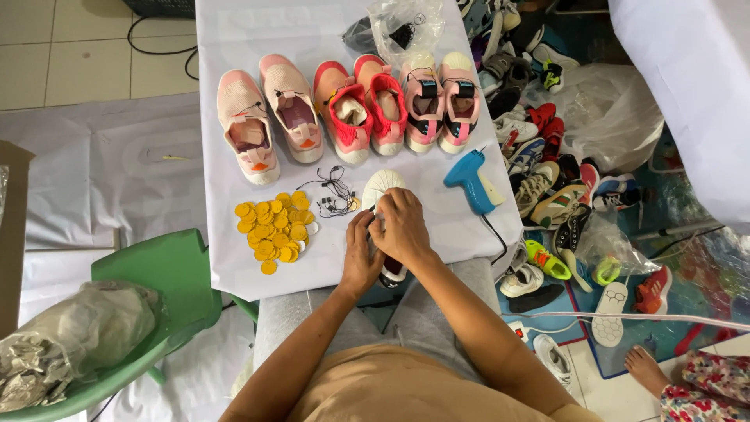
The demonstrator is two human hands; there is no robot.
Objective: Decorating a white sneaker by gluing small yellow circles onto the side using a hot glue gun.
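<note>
A white-soled shoe (383, 191) lay sole-up at the frame's centre near the table's (226, 31) front edge, pinned for close work: the left hand (360, 258) gripped its side, the right hand (402, 227) curled fingers over it. Yellow round tags (273, 228) sat left, a blue tagging gun (473, 181) right; little open room remained.

Both hands cover most of the white-soled shoe (383, 187), hiding its upper.
</note>
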